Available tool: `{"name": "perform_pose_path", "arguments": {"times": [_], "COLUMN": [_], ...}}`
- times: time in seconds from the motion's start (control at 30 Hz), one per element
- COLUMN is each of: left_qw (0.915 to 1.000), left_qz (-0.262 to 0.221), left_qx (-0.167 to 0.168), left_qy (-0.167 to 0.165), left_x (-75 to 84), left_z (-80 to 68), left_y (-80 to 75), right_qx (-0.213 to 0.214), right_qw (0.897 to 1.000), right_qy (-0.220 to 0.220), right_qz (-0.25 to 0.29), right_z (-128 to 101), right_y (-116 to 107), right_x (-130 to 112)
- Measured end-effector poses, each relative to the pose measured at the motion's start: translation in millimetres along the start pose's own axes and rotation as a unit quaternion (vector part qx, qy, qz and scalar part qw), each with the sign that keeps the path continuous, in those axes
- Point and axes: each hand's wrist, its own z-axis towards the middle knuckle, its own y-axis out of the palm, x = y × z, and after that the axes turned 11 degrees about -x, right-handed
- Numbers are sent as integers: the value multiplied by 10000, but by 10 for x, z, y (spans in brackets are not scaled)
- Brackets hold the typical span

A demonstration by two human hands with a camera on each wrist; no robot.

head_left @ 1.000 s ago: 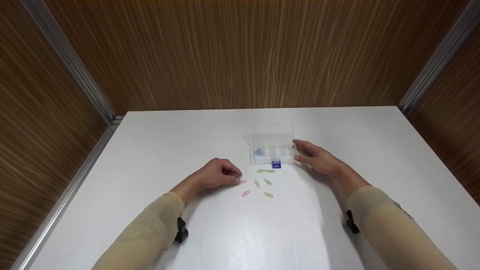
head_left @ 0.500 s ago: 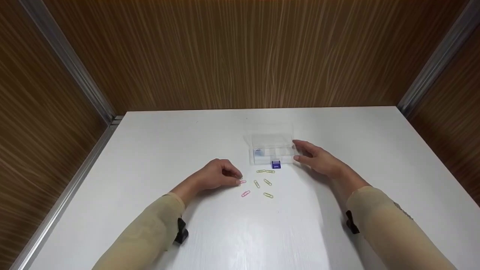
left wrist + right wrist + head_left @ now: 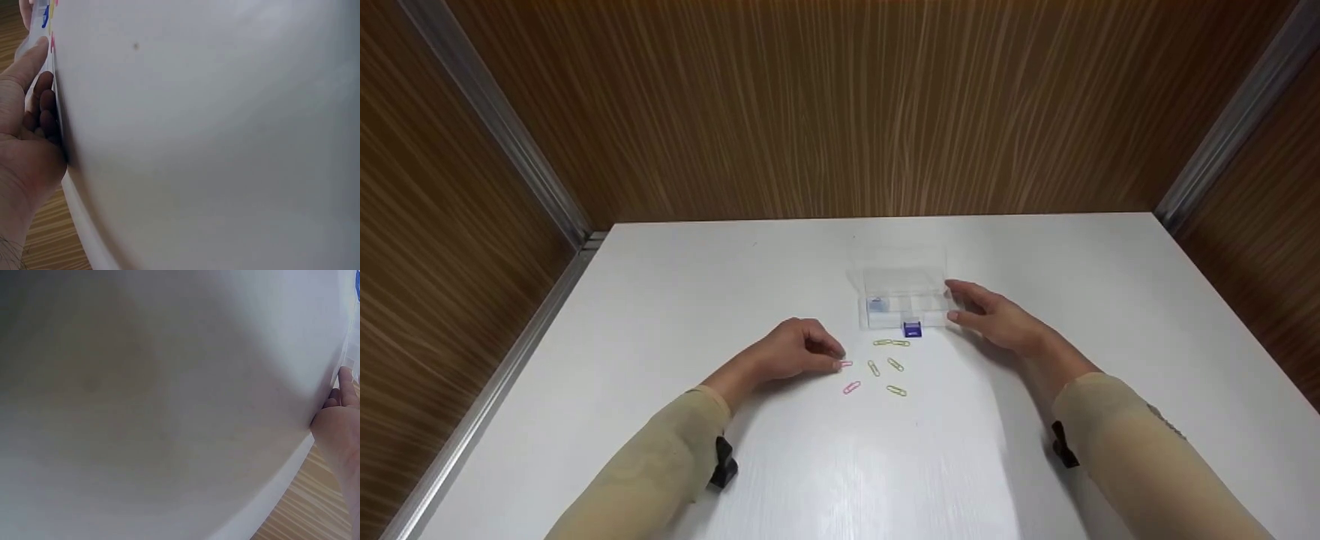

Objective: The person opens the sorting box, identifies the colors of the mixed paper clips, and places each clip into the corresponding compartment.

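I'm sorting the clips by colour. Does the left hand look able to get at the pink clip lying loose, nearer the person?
Probably yes. The left hand rests on the table just left of the pink clip, and only bare tabletop lies between them. The green clips sit farther right.

A pink paper clip (image 3: 846, 364) is lying flat on the desk (image 3: 780, 465), touching my left hand's (image 3: 793, 352) curled fingertips. The clear compartment box (image 3: 904, 300) is sitting beyond it, its right end resting against my right hand (image 3: 997, 319).
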Motion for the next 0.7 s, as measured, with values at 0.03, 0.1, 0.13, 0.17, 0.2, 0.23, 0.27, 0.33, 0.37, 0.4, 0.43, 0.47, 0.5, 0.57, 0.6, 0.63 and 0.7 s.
{"name": "perform_pose_path", "arguments": {"times": [0.03,0.1,0.13,0.17,0.2,0.23,0.27,0.33,0.37,0.4,0.43,0.47,0.5,0.57,0.6,0.63,0.7], "left_qw": [10000,10000,10000,10000,9999,9999,9998,9997,9996,9996,9996,9997,9997,9998,9998,9998,9997], "left_qz": [-2,-12,-4,13,25,35,64,111,130,132,126,125,105,86,80,78,88], "left_qx": [-4,-7,-5,-8,-11,-18,-16,-31,-42,-42,-47,-49,-54,-48,-44,-46,-47], "left_qy": [-1,-16,-27,-74,-123,-167,-194,-238,-257,-247,-229,-217,-203,-180,-180,-192,-225], "left_x": [2,5,7,10,14,17,20,27,27,28,28,27,26,21,22,21,21], "left_z": [0,0,1,1,1,2,4,4,4,3,3,1,0,-3,-5,-6,-9], "left_y": [1,6,10,11,12,13,13,13,11,11,10,9,9,8,7,6,5], "right_qx": [0,7,9,2,-3,-10,-12,-11,-4,1,13,19,30,33,26,28,21], "right_qw": [10000,10000,10000,10000,10000,10000,9999,9999,9998,9998,9998,9997,9997,9997,9998,9998,9999], "right_qy": [2,15,21,39,53,70,88,123,149,163,191,208,235,227,212,201,168], "right_qz": [-4,8,18,35,43,58,81,104,108,100,100,91,84,50,37,28,-1], "right_z": [0,-4,-7,-10,-12,-11,-12,-10,-6,-2,2,5,8,12,12,11,6], "right_y": [0,1,2,3,3,3,2,4,4,5,6,8,8,9,9,9,8], "right_x": [-1,-3,-6,-8,-8,-9,-10,-11,-10,-9,-9,-9,-9,-9,-11,-12,-15]}}
